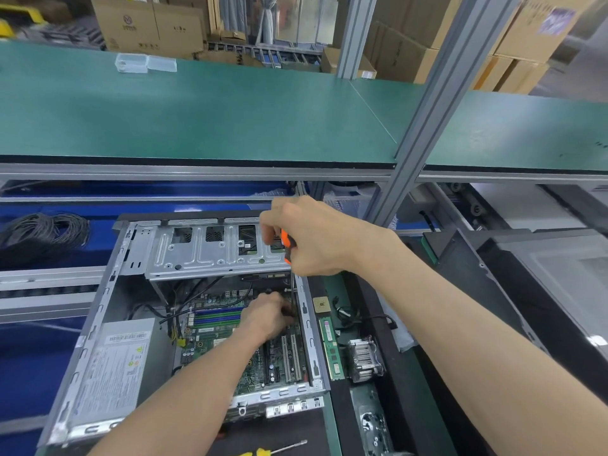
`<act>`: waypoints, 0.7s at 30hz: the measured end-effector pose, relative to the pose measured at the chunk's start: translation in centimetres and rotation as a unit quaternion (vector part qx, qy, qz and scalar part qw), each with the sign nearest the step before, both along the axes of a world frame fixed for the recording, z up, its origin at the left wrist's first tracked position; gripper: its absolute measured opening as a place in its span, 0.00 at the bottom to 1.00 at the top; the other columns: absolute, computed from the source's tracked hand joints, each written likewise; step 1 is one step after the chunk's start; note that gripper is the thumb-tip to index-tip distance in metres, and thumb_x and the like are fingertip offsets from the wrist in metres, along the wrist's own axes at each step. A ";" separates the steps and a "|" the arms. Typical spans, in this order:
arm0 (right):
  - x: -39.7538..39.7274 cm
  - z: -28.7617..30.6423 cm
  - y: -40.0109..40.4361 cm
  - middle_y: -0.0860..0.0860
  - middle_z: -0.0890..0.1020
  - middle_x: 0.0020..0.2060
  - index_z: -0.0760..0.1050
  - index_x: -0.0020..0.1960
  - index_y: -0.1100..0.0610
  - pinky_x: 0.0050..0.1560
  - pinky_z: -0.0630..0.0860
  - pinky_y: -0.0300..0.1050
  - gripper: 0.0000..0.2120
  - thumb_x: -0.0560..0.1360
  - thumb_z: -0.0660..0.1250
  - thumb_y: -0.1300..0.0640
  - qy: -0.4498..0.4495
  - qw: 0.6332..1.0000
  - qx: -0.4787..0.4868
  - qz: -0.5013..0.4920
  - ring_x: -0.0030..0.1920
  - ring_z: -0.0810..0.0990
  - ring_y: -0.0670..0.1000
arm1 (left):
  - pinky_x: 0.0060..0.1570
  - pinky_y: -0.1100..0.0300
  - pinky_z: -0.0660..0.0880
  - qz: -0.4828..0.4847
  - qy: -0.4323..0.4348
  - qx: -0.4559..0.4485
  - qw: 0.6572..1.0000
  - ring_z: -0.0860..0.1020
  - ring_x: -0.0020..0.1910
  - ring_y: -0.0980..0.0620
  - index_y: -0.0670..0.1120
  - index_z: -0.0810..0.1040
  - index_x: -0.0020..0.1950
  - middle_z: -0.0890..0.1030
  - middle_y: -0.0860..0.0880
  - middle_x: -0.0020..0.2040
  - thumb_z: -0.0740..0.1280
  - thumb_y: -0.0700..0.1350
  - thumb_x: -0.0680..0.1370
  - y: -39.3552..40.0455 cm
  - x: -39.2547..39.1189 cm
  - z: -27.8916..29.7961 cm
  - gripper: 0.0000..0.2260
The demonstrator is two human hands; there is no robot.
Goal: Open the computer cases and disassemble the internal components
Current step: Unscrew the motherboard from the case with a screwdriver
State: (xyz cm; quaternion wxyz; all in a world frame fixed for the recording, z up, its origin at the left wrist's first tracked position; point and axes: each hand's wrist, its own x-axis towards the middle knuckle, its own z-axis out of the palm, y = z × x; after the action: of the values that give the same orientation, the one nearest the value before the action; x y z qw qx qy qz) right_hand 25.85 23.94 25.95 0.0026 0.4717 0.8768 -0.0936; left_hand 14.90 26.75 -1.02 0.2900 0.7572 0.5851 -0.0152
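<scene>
- Even, bright overhead light fills the workstation, casting only soft, faint shadows.
- Pale glare washes across the green shelf (197,110).
- Wide-angle distortion bends the aluminium post (424,103) and stretches the frame's edges.
- Motion blur smears the right hand (306,238) and its orange screwdriver (287,245).
- The cardboard boxes (148,24) at the top read soft, and the open case's interior sits dimmer.

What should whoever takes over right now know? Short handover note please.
Right hand grips the orange screwdriver, shaft pointing down into the open case.
Left hand rests on the motherboard by the tip; what its fingers do is hidden.
Done: side cover off; RAM stick, heatsink and CPU lie right of the case.
Left: motherboard, power supply, drive cage.
</scene>
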 end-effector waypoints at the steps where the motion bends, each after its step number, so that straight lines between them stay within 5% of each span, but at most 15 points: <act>1: -0.1 0.0 -0.1 0.49 0.74 0.47 0.73 0.52 0.50 0.41 0.71 0.49 0.12 0.69 0.68 0.57 -0.008 1.000 0.024 -0.011 0.46 0.74 0.55 | 0.51 0.53 0.78 0.001 0.000 0.000 1.000 0.80 0.53 0.45 0.56 0.81 0.60 0.82 0.47 0.57 0.71 0.57 0.76 -0.1 0.0 0.0 0.14; 4: -0.4 -0.1 -0.1 0.50 0.67 0.35 0.68 0.47 0.52 0.40 0.65 0.51 0.16 0.78 0.63 0.39 -0.086 0.984 0.129 -0.083 0.40 0.70 0.59 | 0.52 0.52 0.79 -0.002 -0.007 -0.002 1.000 0.80 0.53 0.46 0.56 0.80 0.62 0.82 0.48 0.57 0.71 0.57 0.77 -0.2 -0.1 -0.2 0.14; 7: -0.5 -0.2 0.3 0.50 0.62 0.33 0.66 0.44 0.53 0.40 0.66 0.52 0.13 0.82 0.61 0.47 -0.086 0.984 0.126 -0.091 0.40 0.69 0.60 | 0.55 0.49 0.79 -0.003 -0.007 -0.009 1.000 0.80 0.55 0.45 0.55 0.78 0.64 0.80 0.46 0.58 0.69 0.57 0.78 -0.4 -0.1 -0.3 0.17; 10: -0.3 -0.2 0.5 0.52 0.74 0.40 0.74 0.48 0.54 0.42 0.73 0.50 0.03 0.76 0.63 0.59 -0.054 0.995 0.065 -0.044 0.45 0.76 0.58 | 0.53 0.50 0.79 -0.002 -0.007 -0.014 1.000 0.80 0.54 0.44 0.53 0.77 0.65 0.80 0.45 0.58 0.69 0.56 0.78 -0.4 0.0 -0.2 0.17; 13: 0.1 0.3 0.2 0.49 0.77 0.44 0.76 0.50 0.50 0.39 0.69 0.46 0.14 0.68 0.66 0.65 -0.010 1.000 -0.014 -0.012 0.41 0.73 0.48 | 0.52 0.49 0.80 -0.006 -0.013 -0.024 1.000 0.81 0.52 0.45 0.53 0.77 0.64 0.81 0.46 0.56 0.69 0.54 0.78 -0.4 0.0 0.0 0.15; 18: 0.5 -0.2 0.1 0.48 0.64 0.34 0.72 0.47 0.51 0.39 0.65 0.49 0.13 0.76 0.65 0.41 -0.068 0.986 0.114 -0.101 0.39 0.71 0.58 | 0.55 0.49 0.79 -0.011 -0.025 -0.033 0.999 0.80 0.55 0.44 0.52 0.76 0.66 0.81 0.45 0.59 0.69 0.51 0.79 -0.3 0.2 0.0 0.16; 21: 0.3 -0.4 0.4 0.49 0.62 0.33 0.74 0.47 0.57 0.38 0.64 0.49 0.13 0.80 0.63 0.47 -0.073 0.985 0.115 -0.103 0.40 0.70 0.60 | 0.56 0.50 0.78 -0.014 -0.029 -0.039 0.999 0.80 0.56 0.44 0.54 0.76 0.67 0.81 0.45 0.60 0.69 0.50 0.79 -0.2 0.3 0.1 0.16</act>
State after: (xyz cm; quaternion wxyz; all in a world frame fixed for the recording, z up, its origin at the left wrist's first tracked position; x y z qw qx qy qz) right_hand 26.18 24.36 25.55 0.0023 0.5621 0.8259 0.0428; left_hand 15.16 26.56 -0.95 0.3358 0.7533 0.5651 -0.0204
